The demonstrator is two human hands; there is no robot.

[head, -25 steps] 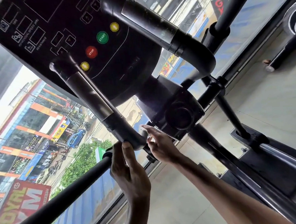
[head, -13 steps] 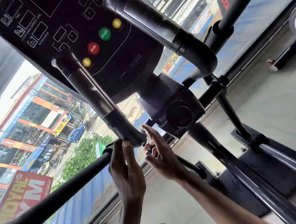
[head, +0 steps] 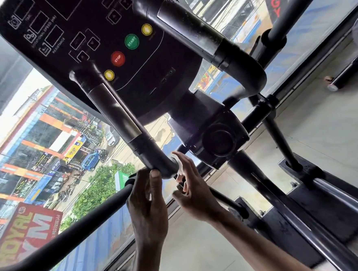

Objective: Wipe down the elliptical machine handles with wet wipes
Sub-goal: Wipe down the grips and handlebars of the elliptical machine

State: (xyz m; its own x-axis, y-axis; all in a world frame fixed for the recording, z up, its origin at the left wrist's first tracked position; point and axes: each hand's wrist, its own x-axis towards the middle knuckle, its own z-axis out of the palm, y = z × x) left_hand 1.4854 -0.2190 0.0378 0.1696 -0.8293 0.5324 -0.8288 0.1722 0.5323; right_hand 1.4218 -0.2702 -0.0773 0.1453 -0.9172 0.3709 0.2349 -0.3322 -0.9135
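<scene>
From the head camera, the left hand (head: 145, 203) is reaching up to the lower bend of the left handle (head: 117, 116), its grip curling loosely around the black tube with the thumb pressing on the curve. The right hand (head: 193, 189) is sitting just beside it, its grip pinching a small white wet wipe (head: 179, 164) against the handle's inner end, the other fingers half spread. The console (head: 104, 45) with its red stop button (head: 117, 58) is hanging above, and the right handle (head: 198, 36) is crossing in front of it.
</scene>
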